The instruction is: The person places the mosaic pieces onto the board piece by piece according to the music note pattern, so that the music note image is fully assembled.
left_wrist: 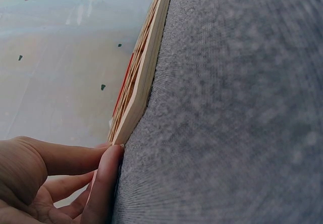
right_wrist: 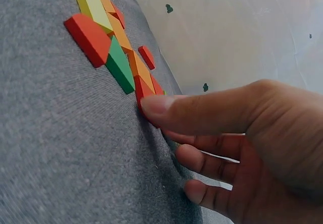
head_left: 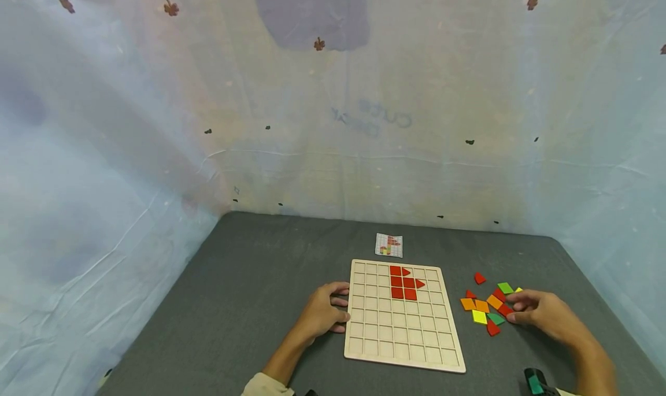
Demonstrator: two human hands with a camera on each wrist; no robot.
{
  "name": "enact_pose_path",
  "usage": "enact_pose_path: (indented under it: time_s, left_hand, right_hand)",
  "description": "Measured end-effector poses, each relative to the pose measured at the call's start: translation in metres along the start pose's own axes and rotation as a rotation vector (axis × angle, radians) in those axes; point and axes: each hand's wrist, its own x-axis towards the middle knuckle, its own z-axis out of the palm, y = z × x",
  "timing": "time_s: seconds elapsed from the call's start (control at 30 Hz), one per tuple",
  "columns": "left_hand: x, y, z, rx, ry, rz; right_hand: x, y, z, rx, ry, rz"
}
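A wooden grid board (head_left: pixel 385 338) lies flat on the dark grey table, with several red tiles (head_left: pixel 403 283) set in its upper cells. My left hand (head_left: pixel 321 312) holds the board's left edge, thumb and forefinger meeting at the rim in the left wrist view. To the right of the board, my right hand (head_left: pixel 541 314) pinches a red tile (right_wrist: pixel 143 89) at the side of the loose pile. The thumb covers part of that tile, and the other fingers are bent below it. A green tile (right_wrist: pixel 120 65) and an orange tile (right_wrist: pixel 139 65) lie close by.
Loose tiles in red, orange, yellow and green spread right of the board, among them a yellow tile (head_left: pixel 479 317) and a lone red tile (head_left: pixel 480 278). A small printed pattern card (head_left: pixel 389 245) lies behind the board. Pale curtains (head_left: pixel 333 170) enclose the table's back and sides.
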Motion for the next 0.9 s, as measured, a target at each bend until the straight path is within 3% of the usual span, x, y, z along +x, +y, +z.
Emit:
enact_pose_path:
  time_s: [0.47,0.67,0.9]
  left_hand:
    - [0.0002,0.0002,-0.0010,-0.004,-0.002,-0.006]
    - [0.0003,0.0013,-0.0011,-0.003,0.001,-0.015]
    - [-0.0012,0.0007,-0.0009,-0.005,-0.006,-0.007]
  right_hand:
    - [0.0016,-0.0049,-0.0021,-0.072,-0.046,0.041]
    - [0.0025,-0.0055,-0.0013,-0.050,-0.050,0.055]
    - [0.0011,-0.0027,-0.0001,-0.046,-0.028,0.025]
